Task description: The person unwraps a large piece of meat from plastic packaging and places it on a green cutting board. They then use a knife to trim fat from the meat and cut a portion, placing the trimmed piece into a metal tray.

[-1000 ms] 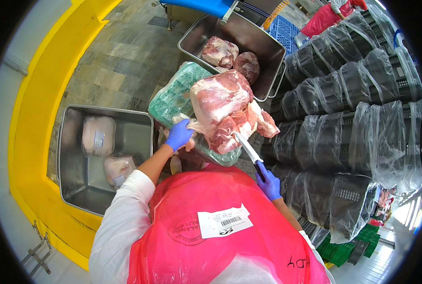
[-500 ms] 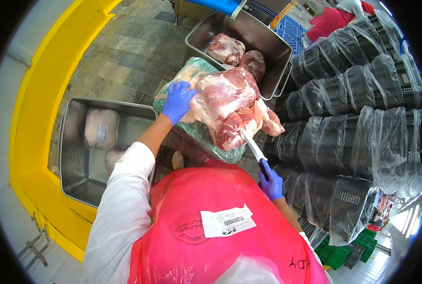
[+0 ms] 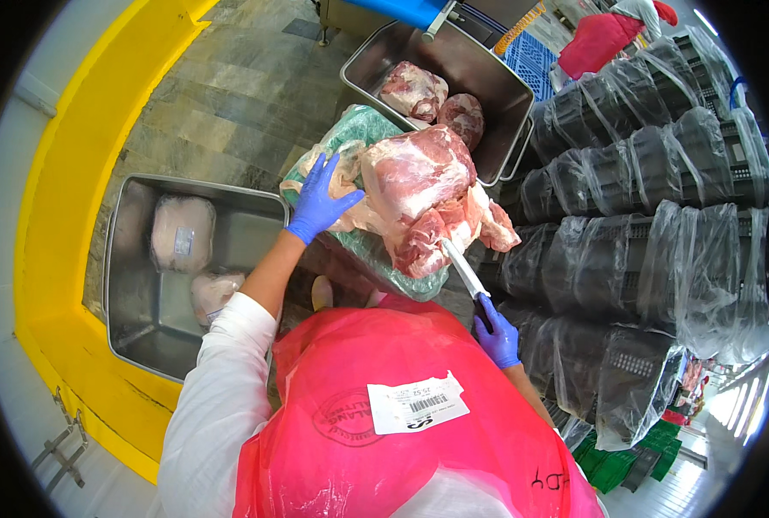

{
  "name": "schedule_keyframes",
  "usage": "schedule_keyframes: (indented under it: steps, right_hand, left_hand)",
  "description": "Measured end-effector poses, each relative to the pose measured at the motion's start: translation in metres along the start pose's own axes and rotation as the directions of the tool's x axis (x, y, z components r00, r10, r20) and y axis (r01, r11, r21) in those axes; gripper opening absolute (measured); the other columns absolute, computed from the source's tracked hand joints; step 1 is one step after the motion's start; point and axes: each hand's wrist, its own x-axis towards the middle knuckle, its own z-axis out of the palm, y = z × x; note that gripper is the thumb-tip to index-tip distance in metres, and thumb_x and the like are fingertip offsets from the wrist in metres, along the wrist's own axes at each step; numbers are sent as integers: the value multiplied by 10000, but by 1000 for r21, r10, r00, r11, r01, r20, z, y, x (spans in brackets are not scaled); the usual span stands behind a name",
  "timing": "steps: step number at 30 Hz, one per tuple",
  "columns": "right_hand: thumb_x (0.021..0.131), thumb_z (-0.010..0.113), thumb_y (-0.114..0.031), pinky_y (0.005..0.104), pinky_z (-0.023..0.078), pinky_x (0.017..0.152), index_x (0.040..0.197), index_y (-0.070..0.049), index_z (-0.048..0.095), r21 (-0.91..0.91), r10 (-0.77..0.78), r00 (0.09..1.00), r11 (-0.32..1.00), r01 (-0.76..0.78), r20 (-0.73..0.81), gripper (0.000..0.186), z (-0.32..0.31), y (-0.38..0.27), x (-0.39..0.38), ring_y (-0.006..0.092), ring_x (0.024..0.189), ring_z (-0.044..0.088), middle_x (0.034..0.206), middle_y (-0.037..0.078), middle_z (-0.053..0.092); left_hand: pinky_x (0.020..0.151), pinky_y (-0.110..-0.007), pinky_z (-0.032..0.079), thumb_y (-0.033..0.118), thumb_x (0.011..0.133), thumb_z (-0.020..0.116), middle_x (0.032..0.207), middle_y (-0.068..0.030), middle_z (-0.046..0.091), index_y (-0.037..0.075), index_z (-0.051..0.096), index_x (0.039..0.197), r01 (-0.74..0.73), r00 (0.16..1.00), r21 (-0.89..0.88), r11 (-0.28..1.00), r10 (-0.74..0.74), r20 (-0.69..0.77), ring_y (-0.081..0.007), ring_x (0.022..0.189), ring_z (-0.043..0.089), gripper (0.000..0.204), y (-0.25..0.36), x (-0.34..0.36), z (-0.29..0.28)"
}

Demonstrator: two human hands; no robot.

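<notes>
A large piece of raw meat (image 3: pixel 419 173) lies on green plastic film (image 3: pixel 359 129) in front of me, with pale fat trimmings (image 3: pixel 346 177) along its left side. My left hand (image 3: pixel 320 198), in a blue glove, rests on those trimmings with its fingers spread. In my right hand (image 3: pixel 497 333), also gloved in blue, is a knife (image 3: pixel 464 269) with a dark handle and a pale blade. The blade's tip touches the lower right part of the meat, next to a hanging flap.
Beyond the meat stands a metal tub (image 3: pixel 505 95) holding more raw meat (image 3: pixel 412 90). At left, another metal tub (image 3: pixel 255 207) contains wrapped pieces (image 3: pixel 182 233). Plastic-covered black crates (image 3: pixel 635 268) are stacked close on my right. A co-worker in a red apron (image 3: pixel 593 45) is at upper right.
My left hand has opened, spreading its fingers on the trimmings and shifting slightly down. The knife and right hand have barely moved.
</notes>
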Motion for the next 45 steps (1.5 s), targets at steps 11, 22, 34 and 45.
schedule_keyframes:
  steps: [11,22,34,45]
  right_hand:
    - [915,735,-327,470,549,647,1482,-333,590,-289,27,989,957,16,147,585,-166,-96,-1,358,709,702,779,169,680]
    - [927,715,-345,454,513,506,1389,-291,662,-558,-127,973,802,214,191,468,-184,-195,-7,331,560,660,704,146,636]
    - [928,657,-206,434,502,471,1440,-189,594,-726,-61,949,629,278,311,516,-176,-250,13,282,539,653,711,117,615]
    - [904,610,-113,449,520,517,1510,-122,510,-666,66,894,691,280,444,614,-152,-233,31,277,632,671,768,119,643]
  left_hand:
    - [1226,-484,339,606,803,815,1591,-266,422,106,425,1584,86,989,-105,991,-72,128,-419,1489,388,1007,33,82,54]
    - [1133,-493,447,630,756,831,1454,-308,525,103,455,1559,212,963,45,976,-216,163,-452,1325,549,1031,44,87,62]
    - [1130,-510,444,718,726,783,1479,-328,485,51,409,1567,274,920,191,942,-315,233,-475,1370,497,1137,62,85,35]
    - [1071,-531,485,716,740,778,1410,-286,545,34,489,1477,244,944,236,941,-286,167,-476,1299,548,1045,75,83,41]
